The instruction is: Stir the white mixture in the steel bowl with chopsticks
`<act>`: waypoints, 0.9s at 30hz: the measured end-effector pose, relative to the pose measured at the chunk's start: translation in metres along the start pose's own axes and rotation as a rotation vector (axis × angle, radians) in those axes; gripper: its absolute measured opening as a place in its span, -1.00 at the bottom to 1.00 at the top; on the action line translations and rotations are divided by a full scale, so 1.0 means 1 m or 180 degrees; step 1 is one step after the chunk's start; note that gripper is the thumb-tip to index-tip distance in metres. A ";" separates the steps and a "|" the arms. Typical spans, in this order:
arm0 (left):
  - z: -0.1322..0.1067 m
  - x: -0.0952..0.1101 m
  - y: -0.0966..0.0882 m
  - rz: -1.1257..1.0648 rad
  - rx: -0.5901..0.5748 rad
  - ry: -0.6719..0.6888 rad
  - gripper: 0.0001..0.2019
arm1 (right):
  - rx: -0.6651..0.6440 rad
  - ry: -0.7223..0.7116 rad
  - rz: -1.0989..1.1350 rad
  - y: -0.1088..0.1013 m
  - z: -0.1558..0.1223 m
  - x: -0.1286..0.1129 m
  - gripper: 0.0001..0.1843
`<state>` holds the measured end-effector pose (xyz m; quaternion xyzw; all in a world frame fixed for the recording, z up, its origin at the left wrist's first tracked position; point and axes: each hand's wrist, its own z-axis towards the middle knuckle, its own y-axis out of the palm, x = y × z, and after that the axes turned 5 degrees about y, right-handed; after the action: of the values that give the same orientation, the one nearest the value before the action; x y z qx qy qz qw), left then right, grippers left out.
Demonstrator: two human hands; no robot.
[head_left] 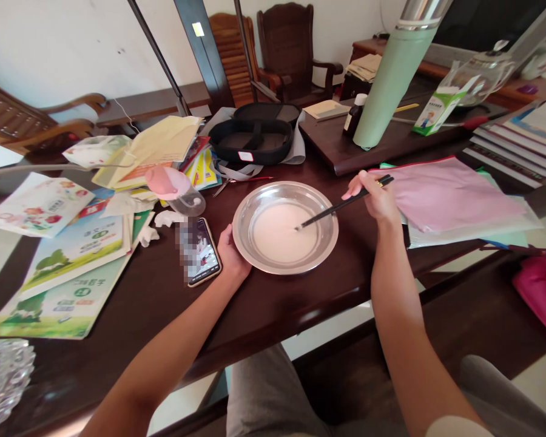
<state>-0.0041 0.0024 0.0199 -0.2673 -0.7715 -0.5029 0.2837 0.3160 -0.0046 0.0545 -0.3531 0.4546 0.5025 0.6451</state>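
A round steel bowl (253,206) holding a white liquid stands on the dark wooden table (264,303) in front of me. My left hand (231,254) grips the bowl's near-left rim. My right hand (377,195) is closed on a pair of black chopsticks (341,205), whose tips dip into the white liquid near the bowl's middle. A phone (200,252) with its screen lit lies just left of my left hand.
Picture books (73,255) and papers cover the table's left side, with a pink-lidded cup (175,189) beside them. A black case (255,138) lies behind the bowl. Pink and green folders (446,197), a tall green flask (391,79) and stacked books (519,142) fill the right.
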 end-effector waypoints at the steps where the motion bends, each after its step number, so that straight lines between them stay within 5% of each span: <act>1: -0.001 0.000 0.001 0.0001 0.0000 -0.0014 -0.76 | -0.0111 0.0007 0.0054 0.000 0.000 0.001 -0.39; 6: -0.001 0.001 0.001 -0.0026 0.0034 -0.0043 -0.76 | -0.0902 0.0236 -0.0161 0.013 -0.001 -0.003 -0.46; 11: 0.001 -0.001 -0.001 -0.0024 -0.0024 -0.0005 -0.76 | -0.0059 0.0084 -0.0170 0.003 0.000 -0.001 -0.45; 13: 0.002 -0.001 -0.002 -0.0016 -0.0046 0.0007 -0.75 | -0.0013 0.0022 0.0012 -0.002 0.000 0.001 -0.40; 19: 0.004 -0.003 -0.005 0.0000 -0.0061 0.0035 -0.75 | -0.0983 0.0258 -0.0134 0.014 -0.001 -0.004 -0.48; 24: 0.007 -0.005 -0.008 0.0061 -0.0104 0.0063 -0.75 | -0.0135 0.0092 -0.0167 0.004 0.000 -0.001 -0.45; 27: 0.008 -0.006 -0.009 0.0060 -0.0069 0.0085 -0.75 | -0.0171 0.0071 0.0005 0.001 0.000 0.001 -0.39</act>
<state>-0.0078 0.0056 0.0076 -0.2709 -0.7595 -0.5121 0.2958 0.3149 -0.0045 0.0537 -0.3755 0.4484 0.5111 0.6298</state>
